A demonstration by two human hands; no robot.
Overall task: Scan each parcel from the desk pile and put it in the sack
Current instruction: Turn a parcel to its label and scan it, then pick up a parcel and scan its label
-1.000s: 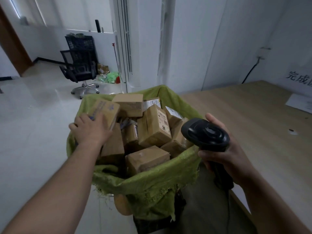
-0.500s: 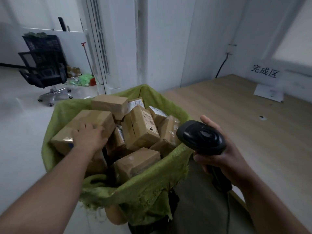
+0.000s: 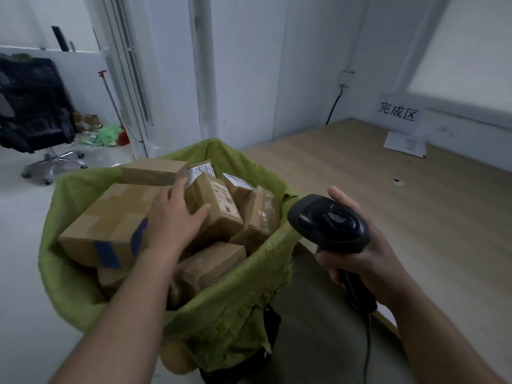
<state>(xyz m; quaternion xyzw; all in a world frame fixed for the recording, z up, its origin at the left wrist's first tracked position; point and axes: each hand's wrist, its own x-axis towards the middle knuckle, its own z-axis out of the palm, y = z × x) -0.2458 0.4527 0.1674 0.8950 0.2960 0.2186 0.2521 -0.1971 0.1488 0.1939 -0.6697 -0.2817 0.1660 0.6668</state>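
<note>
My left grip (image 3: 172,220) is spread flat with straight fingers and holds nothing. It lies palm-down on the parcels heaped in the green sack (image 3: 243,306). The big box (image 3: 110,223) with blue tape patches lies against its left side. Its thumb touches the labelled box (image 3: 219,209) just to its right, and a smaller box (image 3: 153,171) sits just past its fingertips. My right grip (image 3: 360,259) is wrapped tight round the handle of the black scanner (image 3: 329,223), whose head rises above the knuckles, close beside the sack's rim. The scanner's cable (image 3: 367,345) hangs below that grip. The wooden surface (image 3: 401,206) runs off beyond it, with a paper sheet (image 3: 404,144) at the far edge under a wall sign (image 3: 397,110).
</note>
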